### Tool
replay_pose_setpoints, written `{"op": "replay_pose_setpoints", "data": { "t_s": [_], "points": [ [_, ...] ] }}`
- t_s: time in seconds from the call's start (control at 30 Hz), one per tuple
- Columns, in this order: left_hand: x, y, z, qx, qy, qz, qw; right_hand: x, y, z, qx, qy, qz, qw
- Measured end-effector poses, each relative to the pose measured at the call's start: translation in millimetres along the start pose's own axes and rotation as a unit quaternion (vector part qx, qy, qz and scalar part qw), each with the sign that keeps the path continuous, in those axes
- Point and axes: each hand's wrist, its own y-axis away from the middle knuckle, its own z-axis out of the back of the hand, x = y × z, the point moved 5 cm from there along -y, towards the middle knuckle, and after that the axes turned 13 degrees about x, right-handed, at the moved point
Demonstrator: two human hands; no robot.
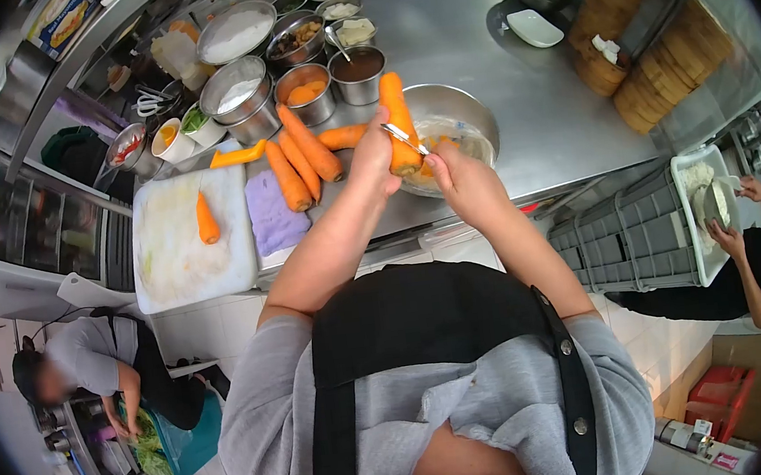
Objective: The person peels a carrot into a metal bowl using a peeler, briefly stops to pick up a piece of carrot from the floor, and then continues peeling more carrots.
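Note:
My left hand is closed around a large carrot, held upright over the near left rim of a metal bowl. A peeler lies across the carrot's lower half, its handle gripped in my right hand. Orange peelings and what looks like a clear plastic liner are in the bowl. Left of my hands, several carrots rest on the steel table, close to a folded purple cloth. One small carrot lies on the white cutting board.
Metal containers of ingredients crowd the table's back left. Bamboo steamers and a white dish are at the right. One person bends over greens at lower left; another person's hands hold a bowl above a white tub at right.

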Motion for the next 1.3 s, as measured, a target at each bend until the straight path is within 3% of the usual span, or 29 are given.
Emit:
{"op": "replay_pose_setpoints", "data": {
  "t_s": [0.13,0.23,0.47,0.77,0.87,0.97,1.17,1.3],
  "points": [
    [-11.3,8.9,-9.0,-0.011,0.02,-0.006,1.0,-15.9,-16.2,-11.4,-0.011,-0.013,0.003,1.0],
    [-3.9,22.8,-9.2,0.047,-0.067,0.032,0.996,-27.5,-29.3,-3.0,-0.027,-0.015,-0.01,0.999],
    [4.6,46.0,-4.0,0.056,-0.037,0.076,0.995,-24.2,-38.8,-1.0,-0.055,0.025,-0.006,0.998],
    [2.4,95.0,-0.3,0.082,-0.059,0.12,0.988,-41.9,-42.8,3.9,-0.039,-0.021,-0.074,0.996],
    [-8.3,77.3,9.5,0.076,-0.028,0.085,0.993,-36.9,-38.9,0.5,-0.048,-0.131,0.004,0.99],
    [-13.9,51.0,15.9,0.085,-0.013,0.049,0.995,-27.4,-32.4,-10.0,0.006,-0.21,0.06,0.976],
    [-18.4,40.0,7.6,0.103,-0.057,0.04,0.992,-18.9,-21.3,-6.9,0.039,-0.115,0.03,0.992],
    [-5.3,41.8,7.4,0.119,-0.048,0.072,0.989,-19.5,-22.5,-2.2,-0.003,0.013,-0.013,1.0]
  ]
}}
